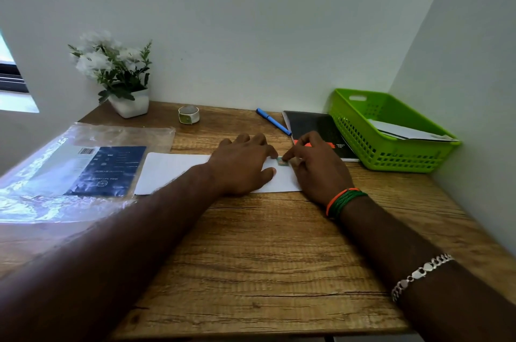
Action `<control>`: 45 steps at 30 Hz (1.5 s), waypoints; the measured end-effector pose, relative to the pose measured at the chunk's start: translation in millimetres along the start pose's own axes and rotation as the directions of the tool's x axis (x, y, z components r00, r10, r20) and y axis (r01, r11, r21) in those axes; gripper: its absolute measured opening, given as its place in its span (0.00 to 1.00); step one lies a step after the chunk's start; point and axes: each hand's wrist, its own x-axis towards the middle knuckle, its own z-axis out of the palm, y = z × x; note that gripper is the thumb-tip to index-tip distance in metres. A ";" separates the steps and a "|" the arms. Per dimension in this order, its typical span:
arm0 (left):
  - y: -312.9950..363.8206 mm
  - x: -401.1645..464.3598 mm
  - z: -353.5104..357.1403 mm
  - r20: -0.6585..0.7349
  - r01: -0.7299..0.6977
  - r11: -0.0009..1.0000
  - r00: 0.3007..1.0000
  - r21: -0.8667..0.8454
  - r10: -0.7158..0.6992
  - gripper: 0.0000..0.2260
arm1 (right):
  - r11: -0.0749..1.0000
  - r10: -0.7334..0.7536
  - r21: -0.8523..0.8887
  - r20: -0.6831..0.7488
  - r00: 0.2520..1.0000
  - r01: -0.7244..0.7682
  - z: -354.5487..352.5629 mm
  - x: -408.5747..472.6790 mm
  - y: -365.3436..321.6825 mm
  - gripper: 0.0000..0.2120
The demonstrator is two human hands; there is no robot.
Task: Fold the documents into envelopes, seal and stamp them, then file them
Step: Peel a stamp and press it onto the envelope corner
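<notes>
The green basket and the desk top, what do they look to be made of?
The green basket looks like moulded plastic: glossy, uniform lime colour, perforated walls. The desk top shows matte brown wood grain; solid wood or printed laminate, I cannot tell.

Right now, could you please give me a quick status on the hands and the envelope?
Left hand flat, holding the envelope on the desk. Right hand fingers pressing the stamp at its corner. Nothing in the way.
</notes>
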 end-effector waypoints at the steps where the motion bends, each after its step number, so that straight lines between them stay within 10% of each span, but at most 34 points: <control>1: 0.0 0.1 -0.1 0.001 0.000 1.000 1.000 -0.001 0.000 0.24 | 1.000 0.000 0.015 -0.014 1.000 0.001 -0.5 -0.7 0.2 0.08; 45: -1.4 -0.6 -0.5 -0.003 -0.001 1.000 1.000 -0.019 0.001 0.24 | 0.997 0.024 0.073 -0.017 1.000 -0.023 -1.5 0.0 -0.8 0.11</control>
